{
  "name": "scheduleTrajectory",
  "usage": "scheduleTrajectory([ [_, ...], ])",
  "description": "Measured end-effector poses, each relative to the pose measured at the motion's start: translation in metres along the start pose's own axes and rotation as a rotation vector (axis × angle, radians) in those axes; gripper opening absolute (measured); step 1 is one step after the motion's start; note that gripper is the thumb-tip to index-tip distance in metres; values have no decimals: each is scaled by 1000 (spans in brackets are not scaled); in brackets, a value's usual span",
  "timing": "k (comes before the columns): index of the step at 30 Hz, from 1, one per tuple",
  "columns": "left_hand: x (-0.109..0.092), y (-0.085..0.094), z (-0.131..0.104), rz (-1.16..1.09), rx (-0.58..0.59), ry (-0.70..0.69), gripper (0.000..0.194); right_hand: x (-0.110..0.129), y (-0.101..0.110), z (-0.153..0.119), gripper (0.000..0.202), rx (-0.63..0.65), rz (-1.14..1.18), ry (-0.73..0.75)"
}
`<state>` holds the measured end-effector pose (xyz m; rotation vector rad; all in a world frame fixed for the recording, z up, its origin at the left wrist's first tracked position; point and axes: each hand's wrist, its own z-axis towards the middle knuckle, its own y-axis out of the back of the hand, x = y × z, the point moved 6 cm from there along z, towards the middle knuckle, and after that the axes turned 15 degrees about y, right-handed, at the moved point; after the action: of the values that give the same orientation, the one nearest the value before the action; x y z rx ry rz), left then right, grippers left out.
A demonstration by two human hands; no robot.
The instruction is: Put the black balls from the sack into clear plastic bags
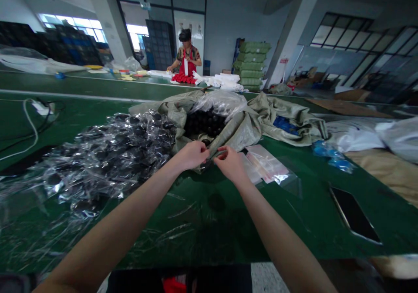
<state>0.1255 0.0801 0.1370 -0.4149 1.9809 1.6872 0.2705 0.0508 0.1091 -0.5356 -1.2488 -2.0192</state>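
Note:
My left hand (195, 154) and my right hand (230, 164) meet at the front rim of an olive woven sack (240, 132). Both are closed, with thumbs and fingers pinching the fabric edge; the exact fingertip contact is partly hidden. Inside the sack's mouth lie many black round pieces (205, 122). To the left of my hands spreads a large heap of black pieces in clear plastic wrappers (127, 149). Flat clear plastic bags (267, 164) rest on the green table (209, 214), just right of my right hand.
A phone (355, 214) lies at the right. Behind it are small blue wrapped pieces (333, 156) and another sack with blue contents (287, 125). A white power strip (42, 107) with cables sits at the left. Across the tables, a person (187, 58) handles red and white items.

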Motion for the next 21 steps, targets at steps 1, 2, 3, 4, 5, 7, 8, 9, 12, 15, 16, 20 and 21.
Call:
scheduleTrajectory([
  [1,0,-4,-3,13,12,-12,27,-1,-4,-5,30,30,-7,0],
  [2,-1,-7,-5,36,12,-31,26,-2,-7,-9,28,48,-23,4],
  [3,-2,-9,-7,67,4,-51,24,-2,-9,-13,23,57,-51,14],
  [4,-2,-11,-8,98,-5,-70,22,-1,-10,-15,17,60,-90,28],
  [5,-2,-12,-10,128,-12,-89,18,0,-10,-17,11,59,-135,44],
  [7,-1,-12,-15,182,-17,-110,8,5,-7,-20,7,48,-217,68],
  [8,0,-11,-17,205,-19,-111,4,7,-4,-21,8,41,-255,74],
  [9,2,-10,-20,226,-20,-106,3,11,-1,-23,10,36,-290,78],
  [12,2,-9,-27,263,19,-104,7,22,5,-29,11,61,-362,101],
  [15,-1,-11,-31,265,97,-121,10,31,5,-36,9,132,-315,146],
  [16,-1,-11,-31,267,108,-117,10,32,4,-39,9,155,-280,150],
  [20,3,-11,-29,252,131,-111,10,24,3,-53,15,204,-161,138],
  [21,5,-12,-29,237,147,-126,10,20,3,-56,16,204,-139,150],
])
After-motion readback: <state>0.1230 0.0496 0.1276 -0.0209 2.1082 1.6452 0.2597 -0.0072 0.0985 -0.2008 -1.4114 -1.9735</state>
